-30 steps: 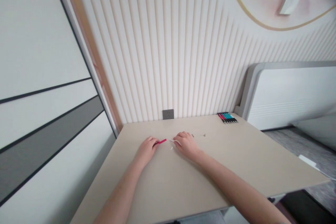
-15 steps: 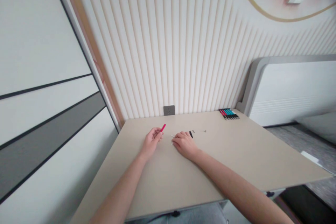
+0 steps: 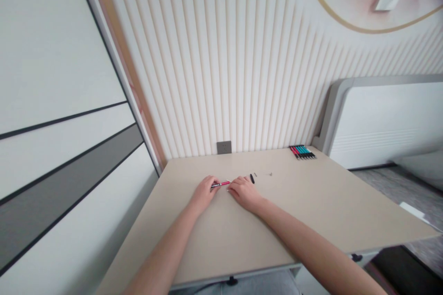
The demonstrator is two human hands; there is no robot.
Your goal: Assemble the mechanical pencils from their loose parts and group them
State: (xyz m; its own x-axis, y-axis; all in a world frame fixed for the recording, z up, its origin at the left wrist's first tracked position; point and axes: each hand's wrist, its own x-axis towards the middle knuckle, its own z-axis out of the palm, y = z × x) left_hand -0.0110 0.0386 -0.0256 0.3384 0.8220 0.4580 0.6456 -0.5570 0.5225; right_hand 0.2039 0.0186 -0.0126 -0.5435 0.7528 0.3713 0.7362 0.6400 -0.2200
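Note:
My left hand (image 3: 204, 193) is closed on a pink pen (image 3: 224, 183) with a dark lower part, held almost level above the tabletop. The pen's pink end points at the fingertips of my right hand (image 3: 244, 191). That hand rests on the table with its fingers bent and together. Thin pale bits show by its fingertips, but what lies under the fingers is hidden. Against its far side lies a short black piece (image 3: 252, 178). A little further right are a tiny dark piece (image 3: 255, 174) and a small silvery piece (image 3: 271, 174).
A row of red and teal pens (image 3: 302, 152) with black parts lies at the back right of the beige table (image 3: 294, 221). Behind it, a dark wall socket (image 3: 224, 147) is set in the ribbed wall. A white cabinet (image 3: 69, 203) borders the left side.
My left hand has turned the pen from pointing up and away to nearly level, bringing its pink end close to my right hand. The right hand stays about where it was.

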